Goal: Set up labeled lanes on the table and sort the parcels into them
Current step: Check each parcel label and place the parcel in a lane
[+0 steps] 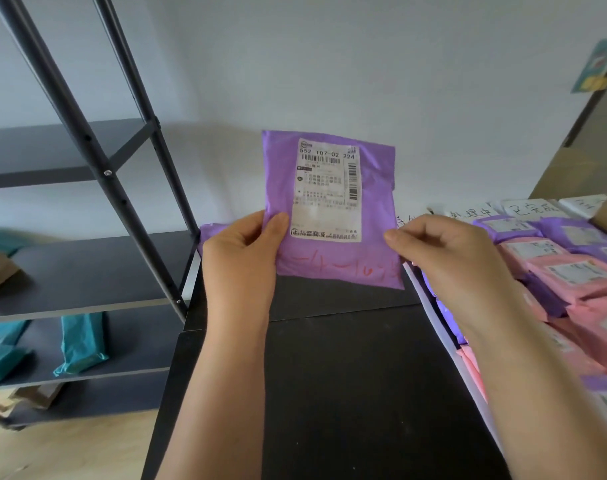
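Note:
I hold a purple parcel (371, 202) upright above the black table (347, 375), its white shipping label facing me and red handwriting along its lower part. My left hand (241, 258) grips its lower left edge, thumb on the front. My right hand (444, 251) pinches its lower right edge. Another purple parcel (210, 233) lies flat behind my left hand at the table's far left. White lane labels with handwritten characters (527, 209) stand along the far right of the table, with pink and purple parcels (565, 268) stacked in front of them.
A dark metal shelf rack (87, 271) stands to the left with teal parcels (82, 341) and brown packages on its boards. A white wall is behind the table. A cardboard box (572, 174) leans at the far right.

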A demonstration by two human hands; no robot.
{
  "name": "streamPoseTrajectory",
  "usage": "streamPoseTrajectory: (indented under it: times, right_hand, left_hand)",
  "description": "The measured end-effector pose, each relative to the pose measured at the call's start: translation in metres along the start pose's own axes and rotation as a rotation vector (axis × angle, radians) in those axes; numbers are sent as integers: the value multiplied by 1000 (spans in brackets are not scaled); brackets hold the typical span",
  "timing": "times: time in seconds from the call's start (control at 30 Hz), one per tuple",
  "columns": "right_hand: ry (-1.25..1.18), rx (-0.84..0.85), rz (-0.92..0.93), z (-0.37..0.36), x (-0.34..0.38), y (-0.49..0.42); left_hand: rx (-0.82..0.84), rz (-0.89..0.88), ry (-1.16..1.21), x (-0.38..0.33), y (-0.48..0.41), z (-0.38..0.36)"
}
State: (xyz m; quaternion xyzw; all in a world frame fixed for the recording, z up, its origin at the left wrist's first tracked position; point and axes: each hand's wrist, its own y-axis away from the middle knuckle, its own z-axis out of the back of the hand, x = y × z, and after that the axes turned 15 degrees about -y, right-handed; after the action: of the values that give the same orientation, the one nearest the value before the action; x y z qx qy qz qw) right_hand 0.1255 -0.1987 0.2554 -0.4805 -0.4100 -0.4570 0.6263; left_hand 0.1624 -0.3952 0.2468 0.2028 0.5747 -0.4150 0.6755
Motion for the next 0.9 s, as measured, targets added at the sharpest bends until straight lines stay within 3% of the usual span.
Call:
streamPoseTrajectory:
  times: [0.17,0.47,0.77,0.9]
  right_hand:
    - [217,-14,-52,3,-14,10]
    - [266,-348,63,30,-24,50]
    - [446,-500,163,94,-36,71]
    - [371,-523,228,138,-47,88]
  left_hand:
    - [58,-102,-75,5,4,-5]
    - [306,-188,-283,20,25,-30]
    - [542,-199,-140,14,54,-84]
    - [536,-142,-55,9,83,-124]
